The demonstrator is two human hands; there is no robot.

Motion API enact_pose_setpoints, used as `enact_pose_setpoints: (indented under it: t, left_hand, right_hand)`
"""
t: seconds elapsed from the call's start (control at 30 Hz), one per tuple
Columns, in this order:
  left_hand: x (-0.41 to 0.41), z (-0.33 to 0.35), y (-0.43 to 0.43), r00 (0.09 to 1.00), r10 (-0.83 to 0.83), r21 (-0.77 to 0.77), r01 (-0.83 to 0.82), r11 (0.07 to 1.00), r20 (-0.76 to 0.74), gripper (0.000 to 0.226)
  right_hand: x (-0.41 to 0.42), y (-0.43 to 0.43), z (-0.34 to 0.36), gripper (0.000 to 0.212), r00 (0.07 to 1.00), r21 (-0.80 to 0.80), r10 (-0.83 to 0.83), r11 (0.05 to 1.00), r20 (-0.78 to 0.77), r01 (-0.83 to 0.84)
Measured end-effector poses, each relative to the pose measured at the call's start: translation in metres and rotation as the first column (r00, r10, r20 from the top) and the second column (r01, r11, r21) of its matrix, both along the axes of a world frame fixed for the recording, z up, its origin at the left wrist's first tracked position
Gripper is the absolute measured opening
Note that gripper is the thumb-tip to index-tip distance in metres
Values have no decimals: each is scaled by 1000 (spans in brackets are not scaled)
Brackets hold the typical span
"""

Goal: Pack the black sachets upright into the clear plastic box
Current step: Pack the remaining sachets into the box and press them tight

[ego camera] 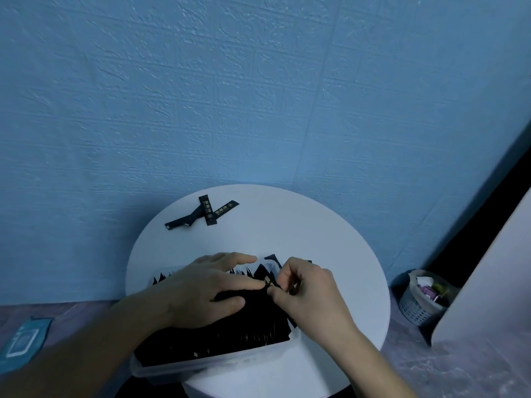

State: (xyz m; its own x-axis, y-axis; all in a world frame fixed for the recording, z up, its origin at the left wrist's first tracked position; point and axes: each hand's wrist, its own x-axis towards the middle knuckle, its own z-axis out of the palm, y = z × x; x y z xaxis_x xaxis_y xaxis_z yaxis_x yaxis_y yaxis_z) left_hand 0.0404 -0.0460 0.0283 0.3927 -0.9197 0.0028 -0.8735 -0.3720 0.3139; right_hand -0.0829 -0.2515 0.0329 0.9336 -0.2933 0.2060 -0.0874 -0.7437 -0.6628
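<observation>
Box: clear plastic box (pixel 201 366) sits at the near edge of the round white table (pixel 301 225), its near rim hanging a little past the tabletop.
Contents: packed sachets (pixel 230 337) fill the box in a dense black row, standing on end with thin edges up. A few pointed tops stick up along the far side.
Left hand: left hand (pixel 201 288) lies palm down across the middle of the row. Its fingers are stretched out fairly straight and the thumb is spread towards the near side. It rests on the sachet tops and grips nothing.
Right hand: right hand (pixel 307 288) is at the right end of the box with its fingers curled in. Thumb and fingertips pinch the top of one sachet.
Held sachet: held sachet (pixel 268 280) is black with gold print. It stands among the others, just beside the left hand's fingertips.
Loose sachets: loose sachets (pixel 207 214), three or so, lie crossed over one another on the far left of the table, well apart from the box.
Floor, right: pale mesh basket (pixel 416 308) with scraps inside stands near the table.
Floor, left: blue packet (pixel 21 343) lies flat.
Backdrop: blue textured wall (pixel 258 96).
</observation>
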Motion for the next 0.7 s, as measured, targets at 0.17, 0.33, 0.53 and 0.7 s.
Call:
enact_pose_setpoints:
  t: [0.17, 0.33, 0.53, 0.7]
  left_hand:
    - [2, -2, 1, 1000, 9, -21, -9, 1000, -22, 44]
    - [1, 2, -1, 999, 19, -22, -20, 1000, -43, 46]
    - [-6, 9, -8, 1000, 9, 61, -9, 998, -11, 52]
    - [-9, 11, -10, 999, 24, 41, -22, 999, -29, 49]
  right_hand:
    - [2, 9, -8, 18, 999, -31, 37, 999, -19, -37]
    - [-1, 1, -7, 18, 990, 79, 139, 987, -28, -137]
    - [-2, -4, -5, 11, 980, 189, 189, 967, -69, -173]
    - [-5, -4, -10, 15, 985, 226, 174, 959, -8, -168]
